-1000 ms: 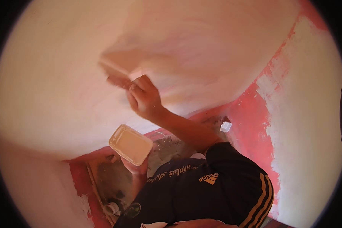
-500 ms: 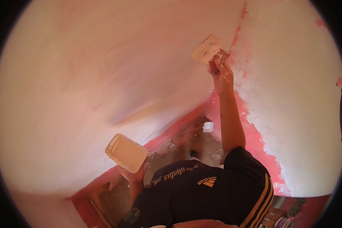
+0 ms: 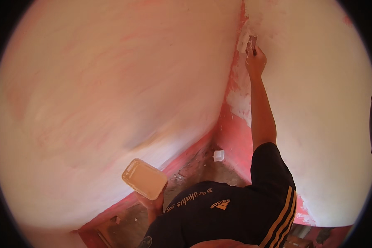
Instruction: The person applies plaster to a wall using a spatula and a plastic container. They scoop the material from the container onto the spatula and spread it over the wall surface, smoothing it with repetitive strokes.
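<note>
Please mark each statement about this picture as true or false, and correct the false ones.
1. The right hand presses a flat putty knife near the pink corner seam of the two walls. True.
2. The left hand holds a round metal bucket. False: it holds a flat rectangular cream-coloured board.
3. The right arm is stretched upward. True.
4. The small white object lies on the board. False: it lies on the floor at the foot of the corner.
5. The walls are fully white down to the floor. False: a red-pink band remains uncovered along the bottom.
</note>
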Tool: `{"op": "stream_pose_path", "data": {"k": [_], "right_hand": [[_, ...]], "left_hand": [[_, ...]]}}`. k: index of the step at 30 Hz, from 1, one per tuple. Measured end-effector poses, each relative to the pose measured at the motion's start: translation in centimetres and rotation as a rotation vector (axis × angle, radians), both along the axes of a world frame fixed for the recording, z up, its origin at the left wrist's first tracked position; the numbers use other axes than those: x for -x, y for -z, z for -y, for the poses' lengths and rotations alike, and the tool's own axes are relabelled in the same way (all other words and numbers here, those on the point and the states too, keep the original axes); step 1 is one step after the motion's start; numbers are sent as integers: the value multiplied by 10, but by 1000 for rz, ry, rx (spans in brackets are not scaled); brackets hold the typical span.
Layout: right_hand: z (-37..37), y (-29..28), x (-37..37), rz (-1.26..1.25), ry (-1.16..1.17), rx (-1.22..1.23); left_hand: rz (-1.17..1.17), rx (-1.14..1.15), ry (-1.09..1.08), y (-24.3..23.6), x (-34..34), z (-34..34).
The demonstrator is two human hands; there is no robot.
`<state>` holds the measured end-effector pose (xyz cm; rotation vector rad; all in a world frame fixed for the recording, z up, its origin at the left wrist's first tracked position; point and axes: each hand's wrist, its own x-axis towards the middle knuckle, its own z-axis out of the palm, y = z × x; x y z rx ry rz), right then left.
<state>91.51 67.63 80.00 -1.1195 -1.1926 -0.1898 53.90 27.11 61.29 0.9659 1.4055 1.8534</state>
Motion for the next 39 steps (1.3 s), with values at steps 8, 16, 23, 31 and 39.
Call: {"op": "stream_pose_path", "data": {"k": [8,16,23,31,39], "right_hand": [[-106,20,-19,83,84,15],[-27,56,111,300,-204,-354],[24,60,133,-20,-673,-197],[-125,99,-13,-215,-210,24],[44,117,216,67,-551,-379]], "left_hand": [[483,-95,-38,26,-54,-93],[815,-215,21,29,-79,-126],[490,-171,-65,23,-96,-142],[595,-102,-130,27,-104,-151],[230,-31,-142,51,-69,-100]]}}
